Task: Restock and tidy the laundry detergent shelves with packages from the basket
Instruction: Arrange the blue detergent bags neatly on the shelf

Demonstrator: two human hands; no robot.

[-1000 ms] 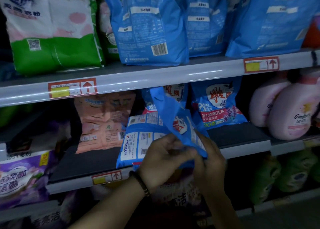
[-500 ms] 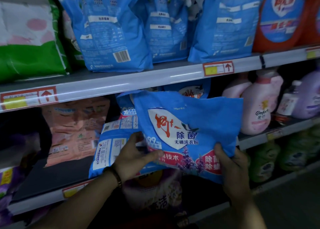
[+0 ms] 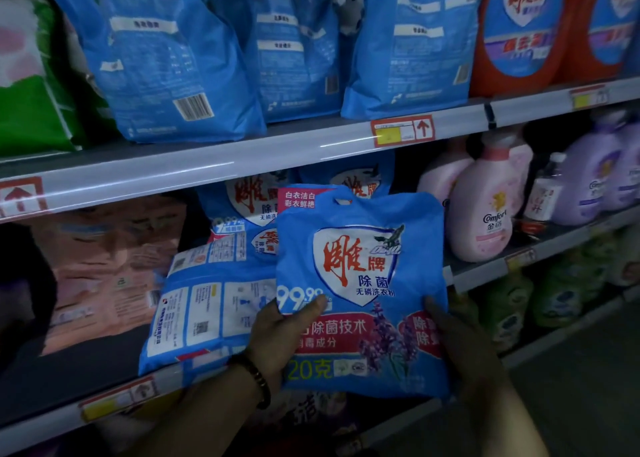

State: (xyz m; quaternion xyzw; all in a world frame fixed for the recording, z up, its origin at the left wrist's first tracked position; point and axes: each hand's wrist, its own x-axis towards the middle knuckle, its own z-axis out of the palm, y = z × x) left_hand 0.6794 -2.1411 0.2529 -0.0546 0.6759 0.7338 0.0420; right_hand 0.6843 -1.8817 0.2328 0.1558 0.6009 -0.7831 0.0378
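I hold a blue detergent powder bag [image 3: 360, 276] upright, front label facing me, in front of the middle shelf [image 3: 485, 269]. My left hand [image 3: 280, 332] grips its lower left edge with the thumb on the front. My right hand [image 3: 460, 339] grips its lower right edge. Another blue bag [image 3: 207, 304] lies flat on the shelf with its back label up, left of the held one. Behind them stand two more matching blue bags [image 3: 249, 200]. No basket shows.
Large blue bags [image 3: 162, 58] and orange bottles [image 3: 519, 27] fill the upper shelf. Pink packs [image 3: 104, 269] sit at the left, pink [image 3: 485, 214] and purple [image 3: 588, 176] softener bottles at the right. Green bottles [image 3: 509, 304] stand on the lower shelf.
The bag was folded and edge-on in both hands, then turned face-out, and now stands upright with its handle hole on top. The view shifted right.
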